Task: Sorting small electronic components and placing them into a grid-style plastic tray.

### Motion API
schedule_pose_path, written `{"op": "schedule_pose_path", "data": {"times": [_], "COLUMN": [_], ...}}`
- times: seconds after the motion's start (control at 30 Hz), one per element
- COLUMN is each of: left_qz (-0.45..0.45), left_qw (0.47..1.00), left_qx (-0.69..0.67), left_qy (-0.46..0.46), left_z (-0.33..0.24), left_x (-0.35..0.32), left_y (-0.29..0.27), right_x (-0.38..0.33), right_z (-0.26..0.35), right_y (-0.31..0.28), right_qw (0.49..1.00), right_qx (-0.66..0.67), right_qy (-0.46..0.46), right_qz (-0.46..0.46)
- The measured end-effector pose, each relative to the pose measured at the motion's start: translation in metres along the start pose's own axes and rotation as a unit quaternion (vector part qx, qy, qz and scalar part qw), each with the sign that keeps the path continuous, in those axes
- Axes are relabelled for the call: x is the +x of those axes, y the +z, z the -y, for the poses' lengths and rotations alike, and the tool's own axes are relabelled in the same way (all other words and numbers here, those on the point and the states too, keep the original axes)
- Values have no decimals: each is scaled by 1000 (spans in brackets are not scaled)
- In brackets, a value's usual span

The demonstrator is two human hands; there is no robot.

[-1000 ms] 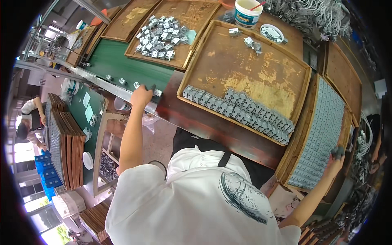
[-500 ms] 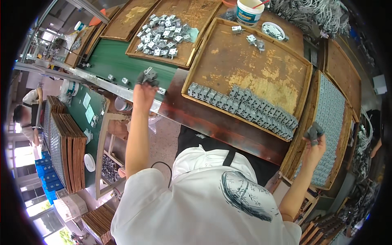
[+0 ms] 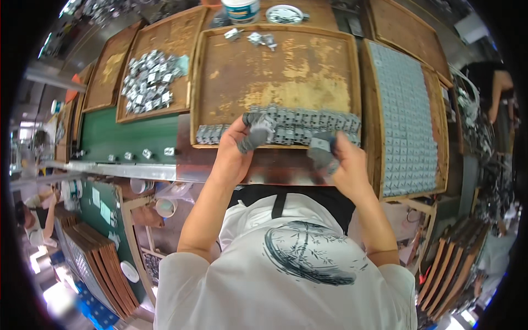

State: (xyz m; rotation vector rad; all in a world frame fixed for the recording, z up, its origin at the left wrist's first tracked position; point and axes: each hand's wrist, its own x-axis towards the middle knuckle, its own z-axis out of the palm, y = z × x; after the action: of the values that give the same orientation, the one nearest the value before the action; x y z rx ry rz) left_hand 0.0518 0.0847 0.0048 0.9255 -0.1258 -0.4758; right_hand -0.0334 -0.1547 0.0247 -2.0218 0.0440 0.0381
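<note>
Right now both hands sit at the near edge of the wooden tray (image 3: 209,77), over the row of small grey metal parts (image 3: 297,124) that runs along that edge; the left hand (image 3: 236,151), its fingertips in grey covers, is clenched on one grey part (image 3: 258,129) at the row's left-middle, thumb and fingers pinching it from above; the right hand (image 3: 341,162) holds a second grey piece (image 3: 320,146) just below the row's right half, fingers curled round it. The row's long axis lies left to right across the person's front, so each hand meets it side on; the left hand is touching it, the right hand is just short of it and slightly nearer the body. Beyond the row the tray floor is mostly bare, with a few loose parts (image 3: 256,37) at its far edge. To the right lies a second tray (image 3: 440,137) packed flat with grey parts; to the left, a tray with a loose heap of parts (image 3: 147,82) beside a green belt (image 3: 132,135).
</note>
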Motion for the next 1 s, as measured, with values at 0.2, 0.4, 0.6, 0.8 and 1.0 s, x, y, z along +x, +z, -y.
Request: {"op": "schedule_pose_path", "data": {"times": [0.2,0.4,0.6,0.8,1.0], "left_qz": [51,78,60,4,95], "left_qw": [992,988,972,792,839], "left_qx": [117,128,227,602,522], "left_qy": [-6,-32,-29,100,118], "left_z": [6,9,31,55,47], "left_x": [-2,-3,-4,-3,9], "left_y": [32,46,60,62,61], "right_x": [3,1,7,8,11], "right_z": [23,22,4,-8,-11], "right_y": [-7,-12,-5,11,-16], "right_qw": [976,973,933,938,994], "right_qx": [-143,-149,-260,-255,-101], "right_qy": [-141,-165,-228,-200,0], "right_qz": [-80,-59,-96,-128,52]}}
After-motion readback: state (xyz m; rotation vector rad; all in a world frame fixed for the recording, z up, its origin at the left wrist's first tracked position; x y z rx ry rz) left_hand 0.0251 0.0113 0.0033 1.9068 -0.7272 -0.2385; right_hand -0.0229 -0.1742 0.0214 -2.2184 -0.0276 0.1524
